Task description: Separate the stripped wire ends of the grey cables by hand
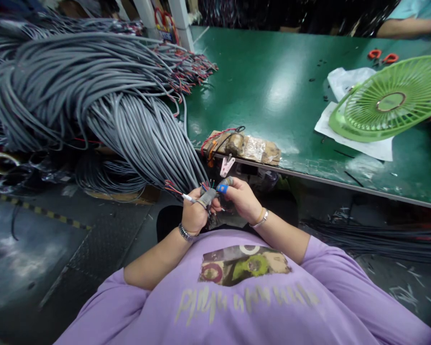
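Note:
My left hand (pixel 195 214) is closed around the end of a grey cable, close to where thin red, white and dark wires fan out. Grey wrapping covers some of its fingers, and a white piece sticks out by the thumb. Opposite it, my right hand (pixel 244 200) is pinched, with blue tape and grey wrapping on its fingers. Whatever lies between those fingertips is too small to make out. A thick bundle of grey cables (pixel 143 134) runs down from the left to my hands. Just above them, a pale pink clip (pixel 227 166) sits at the table's edge.
The green table (pixel 251 91) carries a taped cardboard piece (pixel 260 149) at its front edge. A green fan (pixel 391 100) stands on the right, with orange-handled scissors (pixel 382 57) behind it. Black cables (pixel 373 237) lie below right. Another person's arm (pixel 409 28) rests across the table.

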{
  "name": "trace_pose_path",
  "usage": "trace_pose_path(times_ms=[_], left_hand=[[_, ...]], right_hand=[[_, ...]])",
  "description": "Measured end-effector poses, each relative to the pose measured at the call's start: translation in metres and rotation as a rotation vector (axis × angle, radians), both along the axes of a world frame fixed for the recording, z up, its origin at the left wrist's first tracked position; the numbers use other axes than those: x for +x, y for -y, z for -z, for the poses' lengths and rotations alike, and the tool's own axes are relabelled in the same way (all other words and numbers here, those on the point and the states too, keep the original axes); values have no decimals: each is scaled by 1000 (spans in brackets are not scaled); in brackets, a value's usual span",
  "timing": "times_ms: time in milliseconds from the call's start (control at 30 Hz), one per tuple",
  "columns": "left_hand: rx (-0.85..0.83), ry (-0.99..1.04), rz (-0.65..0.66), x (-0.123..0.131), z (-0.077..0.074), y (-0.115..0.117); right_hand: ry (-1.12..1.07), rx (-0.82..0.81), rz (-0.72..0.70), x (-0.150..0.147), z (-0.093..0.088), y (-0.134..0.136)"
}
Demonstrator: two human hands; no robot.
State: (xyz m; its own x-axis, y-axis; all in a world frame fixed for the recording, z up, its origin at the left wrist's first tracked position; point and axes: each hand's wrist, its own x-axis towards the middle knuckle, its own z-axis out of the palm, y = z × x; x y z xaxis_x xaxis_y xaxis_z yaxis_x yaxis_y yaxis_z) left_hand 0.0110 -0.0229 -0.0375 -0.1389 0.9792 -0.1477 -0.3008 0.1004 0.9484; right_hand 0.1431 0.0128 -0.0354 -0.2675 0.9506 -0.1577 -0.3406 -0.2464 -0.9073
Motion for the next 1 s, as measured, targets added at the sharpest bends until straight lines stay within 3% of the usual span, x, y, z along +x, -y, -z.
trace_pose_path(times_ms=[167,300,467,800,1000], left_hand=[[-14,72,53,-4,-8,-3],[-3,94,132,-1,-19,-10],[-2,91,153,9,-23,-20],[-45,55,161,14,-19,-24],[-42,20,175,14,-16,-23]], right_hand=[[-166,-119,96,9,0,-15],[-216,-267,-8,15,-5,-37],[-275,-202,-101,9,-6,-51],[-372,-159,98,-9,-6,-51],[-412,-189,75,-10,-4,-50]])
